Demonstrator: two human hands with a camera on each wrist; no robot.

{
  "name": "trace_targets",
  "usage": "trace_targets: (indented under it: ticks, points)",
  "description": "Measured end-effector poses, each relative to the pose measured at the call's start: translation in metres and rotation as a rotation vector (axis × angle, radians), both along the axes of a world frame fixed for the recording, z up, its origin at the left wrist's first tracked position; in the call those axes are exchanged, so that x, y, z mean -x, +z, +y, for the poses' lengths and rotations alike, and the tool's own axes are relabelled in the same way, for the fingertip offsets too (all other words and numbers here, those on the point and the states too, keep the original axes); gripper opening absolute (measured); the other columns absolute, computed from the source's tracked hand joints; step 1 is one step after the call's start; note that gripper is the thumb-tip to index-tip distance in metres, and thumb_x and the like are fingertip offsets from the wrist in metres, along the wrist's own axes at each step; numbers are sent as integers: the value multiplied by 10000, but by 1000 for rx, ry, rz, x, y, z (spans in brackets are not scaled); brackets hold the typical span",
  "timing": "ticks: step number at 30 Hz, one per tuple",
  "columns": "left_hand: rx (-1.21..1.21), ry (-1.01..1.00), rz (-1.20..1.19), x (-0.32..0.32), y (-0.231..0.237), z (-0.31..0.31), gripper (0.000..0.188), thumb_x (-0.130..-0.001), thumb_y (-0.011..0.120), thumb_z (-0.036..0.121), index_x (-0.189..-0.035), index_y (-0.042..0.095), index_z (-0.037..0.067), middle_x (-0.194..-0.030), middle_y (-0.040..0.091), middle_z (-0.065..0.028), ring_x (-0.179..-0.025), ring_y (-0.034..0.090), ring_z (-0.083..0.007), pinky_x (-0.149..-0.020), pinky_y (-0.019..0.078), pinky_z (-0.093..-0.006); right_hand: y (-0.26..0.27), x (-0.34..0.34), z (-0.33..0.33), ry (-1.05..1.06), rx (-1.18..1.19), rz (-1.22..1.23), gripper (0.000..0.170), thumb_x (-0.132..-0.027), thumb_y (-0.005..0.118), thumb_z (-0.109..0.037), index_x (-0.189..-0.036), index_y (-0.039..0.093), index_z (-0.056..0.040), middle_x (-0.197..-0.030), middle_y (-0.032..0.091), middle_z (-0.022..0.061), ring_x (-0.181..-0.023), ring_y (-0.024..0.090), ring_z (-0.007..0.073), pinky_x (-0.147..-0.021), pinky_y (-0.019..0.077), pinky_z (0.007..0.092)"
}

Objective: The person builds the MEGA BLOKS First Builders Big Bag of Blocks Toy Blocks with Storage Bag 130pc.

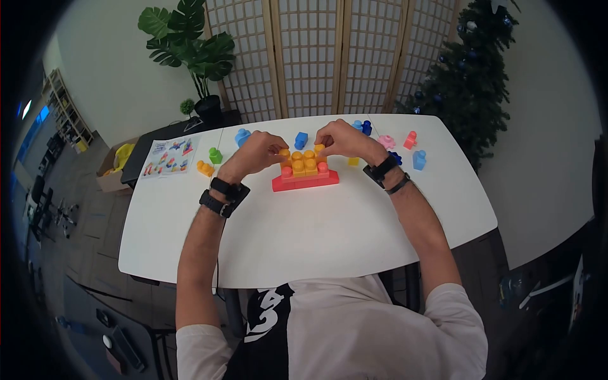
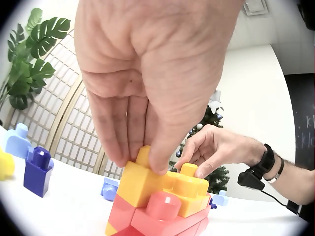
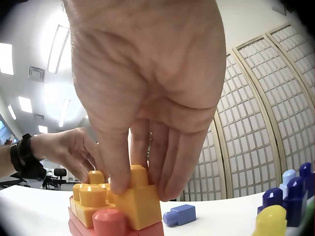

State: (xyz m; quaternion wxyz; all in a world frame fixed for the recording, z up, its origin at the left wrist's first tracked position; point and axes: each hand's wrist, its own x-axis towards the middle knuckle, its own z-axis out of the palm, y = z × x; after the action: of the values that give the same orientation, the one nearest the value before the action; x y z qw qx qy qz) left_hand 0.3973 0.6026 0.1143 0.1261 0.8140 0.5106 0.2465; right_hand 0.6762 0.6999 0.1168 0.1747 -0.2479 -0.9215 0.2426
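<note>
A toy building-block assembly stands on the white table [image 1: 304,234] in front of the person. Its red base [image 1: 305,182] is long, with sloped ends and red studs. Orange blocks [image 1: 304,166] sit on top in the middle. At the left end, the left hand [image 1: 258,154] pinches an orange block [image 2: 134,186] by its stud between thumb and fingers. On the other end, the right hand [image 1: 345,140] grips a matching orange block [image 3: 142,209], its thumb in front and fingers behind. Both held blocks rest on the assembly.
Loose blocks lie around the back: a green block [image 1: 215,155], an orange one [image 1: 204,168], a blue one [image 1: 301,140], a yellow one [image 1: 353,161], a pink one [image 1: 386,142], a red one [image 1: 410,140] and a light blue one [image 1: 419,159]. A printed sheet [image 1: 170,157] lies at the left.
</note>
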Motion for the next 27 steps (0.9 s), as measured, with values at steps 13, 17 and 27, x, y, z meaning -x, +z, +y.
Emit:
trace_targets:
  ticks: [13, 17, 27]
  points:
    - [-1, -12, -43, 0, -4, -4, 282, -875, 839, 37, -1147, 779, -9, -1028, 810, -151, -933, 795, -247, -907, 641, -324, -9, 3, -2, -39, 11, 55, 261, -765, 906, -56, -926, 724, 39, -858, 764, 138, -809, 748, 220, -773, 597, 314]
    - [-1, -19, -72, 2, -7, -3, 288, -888, 832, 37, -1164, 769, -11, -1035, 809, -158, -943, 795, -241, -920, 636, -320, -7, 3, -3, -29, 8, 58, 260, -766, 909, -63, -927, 731, 37, -869, 766, 138, -816, 749, 221, -775, 598, 313]
    - [51, 8, -267, 12, -21, -10, 465, -901, 875, 191, -1298, 717, 5, -1156, 794, -169, -1082, 779, -270, -957, 632, -356, -10, -1, -3, -36, 36, 58, 267, -800, 906, -84, -963, 731, 33, -896, 777, 134, -841, 762, 201, -798, 606, 299]
